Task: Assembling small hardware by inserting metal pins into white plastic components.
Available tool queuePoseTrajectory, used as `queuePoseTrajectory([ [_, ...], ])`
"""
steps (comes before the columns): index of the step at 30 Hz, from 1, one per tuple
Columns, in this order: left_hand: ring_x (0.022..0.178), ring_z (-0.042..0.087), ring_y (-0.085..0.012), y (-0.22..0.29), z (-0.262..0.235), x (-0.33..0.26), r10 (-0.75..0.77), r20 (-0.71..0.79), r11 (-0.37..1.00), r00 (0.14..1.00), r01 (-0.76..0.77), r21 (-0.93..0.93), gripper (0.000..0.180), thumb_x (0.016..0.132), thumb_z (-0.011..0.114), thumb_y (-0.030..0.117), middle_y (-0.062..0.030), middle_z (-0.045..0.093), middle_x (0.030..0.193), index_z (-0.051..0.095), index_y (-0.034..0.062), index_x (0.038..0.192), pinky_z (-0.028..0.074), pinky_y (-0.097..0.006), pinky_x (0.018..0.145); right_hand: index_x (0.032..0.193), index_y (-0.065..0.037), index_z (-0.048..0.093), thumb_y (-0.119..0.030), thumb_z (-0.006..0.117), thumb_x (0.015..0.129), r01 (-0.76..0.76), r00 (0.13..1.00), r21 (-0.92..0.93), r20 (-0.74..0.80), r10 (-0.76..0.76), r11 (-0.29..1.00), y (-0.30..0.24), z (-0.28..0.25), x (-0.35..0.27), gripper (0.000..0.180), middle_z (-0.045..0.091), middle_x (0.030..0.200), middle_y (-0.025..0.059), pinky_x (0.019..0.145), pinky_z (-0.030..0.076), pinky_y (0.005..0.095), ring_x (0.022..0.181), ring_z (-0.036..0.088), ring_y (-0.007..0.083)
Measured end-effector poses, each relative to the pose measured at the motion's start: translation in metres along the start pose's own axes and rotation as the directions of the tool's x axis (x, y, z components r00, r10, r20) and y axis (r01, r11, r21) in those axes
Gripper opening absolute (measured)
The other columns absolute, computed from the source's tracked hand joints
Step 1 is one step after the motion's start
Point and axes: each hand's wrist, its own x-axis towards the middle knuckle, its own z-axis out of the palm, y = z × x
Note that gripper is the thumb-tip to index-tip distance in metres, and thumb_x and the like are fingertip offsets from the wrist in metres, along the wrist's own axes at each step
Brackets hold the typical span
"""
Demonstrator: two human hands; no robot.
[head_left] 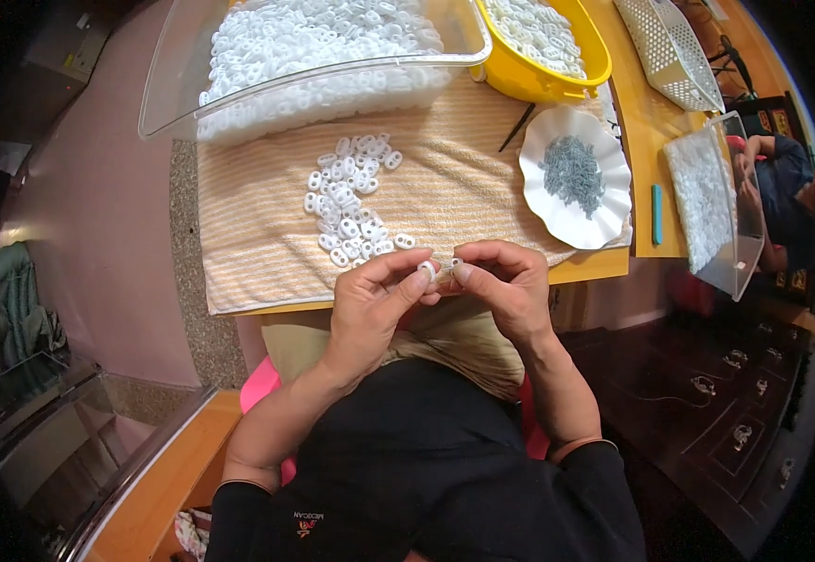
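Observation:
My left hand (pixel 375 298) is pinched on a small white plastic piece (pixel 428 271) just in front of the table edge. Close beside it, fingertips nearly touching, my right hand (pixel 509 286) pinches another small white piece (pixel 455 263) with a dark hole in it. Fingers partly cover both pieces. Beyond my hands, a loose heap of white oval two-holed plastic pieces (pixel 349 201) lies on the striped towel (pixel 258 225). To the right, a white scalloped dish (pixel 604 225) holds a pile of tiny grey pieces (pixel 571 173), too small to make out.
A large clear bin (pixel 169 103) full of white pieces stands at the back, beside a yellow basket (pixel 529 86) with more. Rightward are a white perforated basket (pixel 668 56), a teal stick (pixel 657 214) and another clear bin (pixel 749 248). Another person (pixel 787 192) sits at far right.

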Motion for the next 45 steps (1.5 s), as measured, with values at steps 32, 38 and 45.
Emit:
queuePoseTrajectory([
  [32, 0.092, 0.062, -0.0136, -0.0050, -0.0058, 0.0007, -0.066, 0.090, 0.998, 0.994, 0.067, -0.009, 0.033, 0.089, 0.060, 0.000, -0.0111, 0.063, 0.107, 0.055, -0.0065, 0.121, 0.054, -0.026, 0.081, 0.098, 0.006, 0.064, 0.006, 0.064, 0.082, 0.085, 0.996, -0.266, -0.008, -0.091, 0.960, -0.0007, 0.0032, -0.0002, 0.016, 0.066, 0.092, 0.0086, 0.074, 0.051, 0.0230, 0.082, 0.063, 0.0117],
  [38, 0.088, 0.063, -0.0126, -0.0058, -0.0058, 0.0005, -0.064, 0.084, 0.998, 0.994, 0.063, 0.014, 0.034, 0.088, 0.061, 0.000, -0.0099, 0.064, 0.103, 0.055, -0.0064, 0.121, 0.053, -0.024, 0.080, 0.097, 0.005, 0.065, 0.006, 0.065, 0.082, 0.069, 0.997, -0.276, -0.008, -0.074, 0.959, -0.0024, 0.0048, -0.0002, 0.015, 0.066, 0.091, 0.0079, 0.073, 0.050, 0.0223, 0.081, 0.062, 0.0110],
  [45, 0.085, 0.063, -0.0127, -0.0038, -0.0051, 0.0004, -0.082, 0.073, 0.996, 0.994, 0.079, 0.039, 0.034, 0.088, 0.061, -0.001, -0.0102, 0.064, 0.100, 0.056, -0.0057, 0.121, 0.053, -0.024, 0.078, 0.098, 0.005, 0.065, 0.005, 0.064, 0.082, 0.113, 0.994, -0.297, 0.034, -0.108, 0.948, -0.0046, 0.0074, 0.0001, 0.015, 0.066, 0.091, 0.0075, 0.073, 0.049, 0.0222, 0.082, 0.062, 0.0109],
])
